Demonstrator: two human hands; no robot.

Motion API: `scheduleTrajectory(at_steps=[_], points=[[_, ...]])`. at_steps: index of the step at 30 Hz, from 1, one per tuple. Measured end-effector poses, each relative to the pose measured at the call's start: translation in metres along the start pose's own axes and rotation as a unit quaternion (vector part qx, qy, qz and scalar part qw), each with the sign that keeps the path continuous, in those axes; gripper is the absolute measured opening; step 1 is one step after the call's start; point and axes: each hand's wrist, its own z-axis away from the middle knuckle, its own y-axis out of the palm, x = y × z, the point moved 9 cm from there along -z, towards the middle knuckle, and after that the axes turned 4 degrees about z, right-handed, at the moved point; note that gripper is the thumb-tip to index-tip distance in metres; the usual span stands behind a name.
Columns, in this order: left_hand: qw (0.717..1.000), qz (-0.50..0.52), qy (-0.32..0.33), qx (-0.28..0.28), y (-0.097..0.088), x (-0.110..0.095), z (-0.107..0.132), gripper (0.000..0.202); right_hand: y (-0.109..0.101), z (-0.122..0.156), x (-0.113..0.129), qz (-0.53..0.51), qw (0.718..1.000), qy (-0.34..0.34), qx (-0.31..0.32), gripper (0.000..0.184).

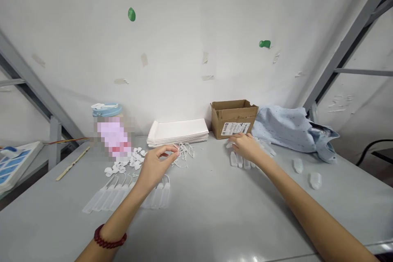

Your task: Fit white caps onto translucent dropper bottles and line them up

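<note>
My left hand (158, 164) reaches to a small heap of thin white cords (186, 150). Its thumb and forefinger are pinched together at the heap's left edge, on what looks like a white cord. Below and left of that wrist lies a row of translucent plastic sleeves (106, 197) with white loops at their upper ends, partly hidden by my forearm. My right hand (245, 146) is in front of the cardboard box, fingers curled down on a clear plastic sleeve (229, 144). More clear sleeves (240, 161) lie under and beside this hand.
Small white curled pieces (118, 167) lie at the left. Behind are a stack of white paper sheets (178, 129), an open cardboard box (233, 118) and a pale blue cloth (281, 127). Two clear pieces (315, 181) lie at the right, a thin stick (73, 163) at the left.
</note>
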Motion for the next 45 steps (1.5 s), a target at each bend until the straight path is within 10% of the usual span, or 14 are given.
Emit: scheduleTrajectory(at_steps=[10, 17, 22, 31, 45], points=[[0.995, -0.044, 0.084, -0.007, 0.003, -0.027, 0.015, 0.012, 0.008, -0.037, 0.018, 0.028, 0.996, -0.033, 0.078, 0.026], [0.994, -0.049, 0.096, -0.017, 0.002, -0.022, 0.021, 0.009, -0.022, -0.008, 0.091, -0.122, 0.988, -0.097, -0.010, 0.030], [0.990, -0.049, 0.131, -0.014, 0.013, -0.028, 0.030, 0.010, -0.039, 0.025, 0.132, -0.416, 0.898, -0.117, -0.078, 0.035], [0.979, -0.027, 0.201, -0.019, 0.030, -0.046, 0.047, 0.016, -0.033, 0.042, 0.137, -0.544, 0.832, -0.089, -0.054, 0.050], [0.995, 0.089, 0.025, -0.022, 0.022, -0.024, 0.046, 0.016, -0.042, 0.049, 0.138, -0.571, 0.817, -0.052, -0.070, 0.037]])
